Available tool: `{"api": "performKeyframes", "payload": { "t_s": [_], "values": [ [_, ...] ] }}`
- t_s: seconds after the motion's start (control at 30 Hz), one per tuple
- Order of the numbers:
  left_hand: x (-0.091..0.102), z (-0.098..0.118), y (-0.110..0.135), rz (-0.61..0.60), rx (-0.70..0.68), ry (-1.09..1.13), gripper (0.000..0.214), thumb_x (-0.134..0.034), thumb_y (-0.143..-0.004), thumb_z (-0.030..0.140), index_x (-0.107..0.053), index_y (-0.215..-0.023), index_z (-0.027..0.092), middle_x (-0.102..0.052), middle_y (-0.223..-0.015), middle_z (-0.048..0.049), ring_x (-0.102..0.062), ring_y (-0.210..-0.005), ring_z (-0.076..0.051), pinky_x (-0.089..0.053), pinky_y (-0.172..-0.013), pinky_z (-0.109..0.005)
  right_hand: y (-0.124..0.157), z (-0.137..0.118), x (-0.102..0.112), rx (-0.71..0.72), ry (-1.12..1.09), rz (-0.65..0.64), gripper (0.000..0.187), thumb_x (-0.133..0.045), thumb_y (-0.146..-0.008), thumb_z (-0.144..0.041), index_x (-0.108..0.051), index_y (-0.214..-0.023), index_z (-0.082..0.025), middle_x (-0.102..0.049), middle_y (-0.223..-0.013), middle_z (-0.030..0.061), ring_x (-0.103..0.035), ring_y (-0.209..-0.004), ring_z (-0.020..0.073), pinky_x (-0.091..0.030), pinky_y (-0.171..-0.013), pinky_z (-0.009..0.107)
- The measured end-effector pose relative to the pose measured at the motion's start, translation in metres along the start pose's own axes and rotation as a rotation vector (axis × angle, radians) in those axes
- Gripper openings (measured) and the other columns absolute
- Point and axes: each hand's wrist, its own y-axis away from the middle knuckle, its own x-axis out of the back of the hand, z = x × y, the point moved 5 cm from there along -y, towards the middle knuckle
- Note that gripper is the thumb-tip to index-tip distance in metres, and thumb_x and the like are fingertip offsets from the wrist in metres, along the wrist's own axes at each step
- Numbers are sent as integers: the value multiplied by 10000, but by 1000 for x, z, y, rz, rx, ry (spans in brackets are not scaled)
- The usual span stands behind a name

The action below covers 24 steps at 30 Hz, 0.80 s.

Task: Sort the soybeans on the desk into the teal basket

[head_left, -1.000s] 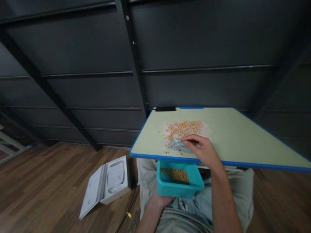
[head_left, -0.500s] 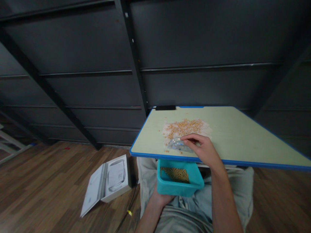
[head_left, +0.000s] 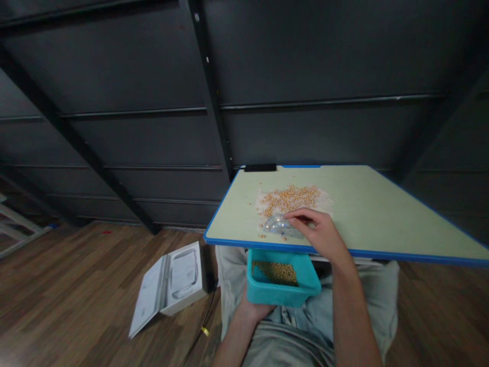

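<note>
View dipped slightly; right fingers [head_left: 300, 212] pinch clear plastic [head_left: 277, 226] (left hand [head_left: 254, 308] under teal tub [head_left: 282, 294], grip unclear).

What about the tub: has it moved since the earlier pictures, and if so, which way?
No, no visible move: the tub keeps its place against the front edge of the table; both appear slightly higher in the view, together.

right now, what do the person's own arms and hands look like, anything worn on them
The left hand and right hand are both ungloved. The forearms are bare, with no sleeve, watch or wristband visible. Most left fingers are hidden, so rings there can't be ruled out.
</note>
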Motion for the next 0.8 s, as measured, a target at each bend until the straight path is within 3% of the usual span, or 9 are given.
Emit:
{"api": "performKeyframes", "payload": {
  "t_s": [0.2, 0.37, 0.5, 0.8],
  "values": [
    [-4, 4, 3, 20, -27, -46, 285, -576, -864, 288, -818, -1010, 250, -818, -1172, -81, -512, -1448, -334, -282, -1259, -567, 0, 2, 0, -6, 6, 2, 145, -672, -938, -288, -812, -957, -255, -819, -1005, 45, -731, -943, 234, -551, -829, 378],
    [11, -4, -4, -13, -5, 33, 320, -539, -928, 404, -808, -1041, 273, -782, -1276, -49, -461, -1500, -288, -309, -1254, -520, 0, 2, 0, -14, 0, 5, 151, -672, -930, -298, -815, -955, -258, -820, -1009, 50, -735, -954, 244, -557, -842, 388],
    [20, -7, -7, -39, 6, 46, 331, -529, -932, 381, -785, -1091, 244, -768, -1299, -65, -476, -1483, -290, -299, -1253, -571, 1, 1, 0, -15, -6, 11, 149, -676, -922, -302, -817, -944, -260, -822, -999, 48, -737, -935, 244, -565, -837, 391],
    [19, -9, -8, -84, 4, 9, 343, -558, -916, 455, -804, -1036, 249, -796, -1229, -62, -560, -1405, -298, -380, -1218, -537, 2, 1, 0, -18, -28, 3, 138, -693, -920, -297, -823, -951, -264, -828, -995, 38, -744, -934, 237, -562, -849, 379]
  ]
}}
